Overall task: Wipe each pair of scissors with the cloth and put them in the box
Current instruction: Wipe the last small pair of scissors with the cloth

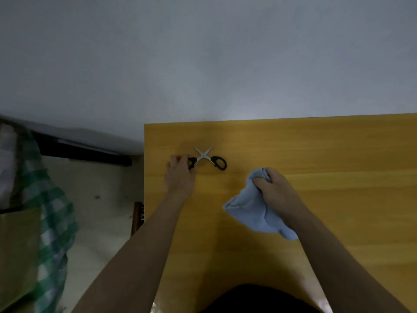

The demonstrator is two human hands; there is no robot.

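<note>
Fingers of the left hand (180,171) pinch one black handle of the open steel scissors (206,159) on the yellow wooden table (316,154); beside the scissors, the right hand (274,185) clutches the light-blue cloth (250,211). Pickup step; wiping likely follows. No box visible.

Two bare forearms are showing from the lower edge, with no sleeves, watches, bands or rings visible on either. The left hand (180,175) and the right hand (274,188) are wearing no gloves. At the bottom centre, a dark, near-black garment (259,299) is covering the torso; it is showing as a plain rounded shape, its details too dim to tell.
</note>
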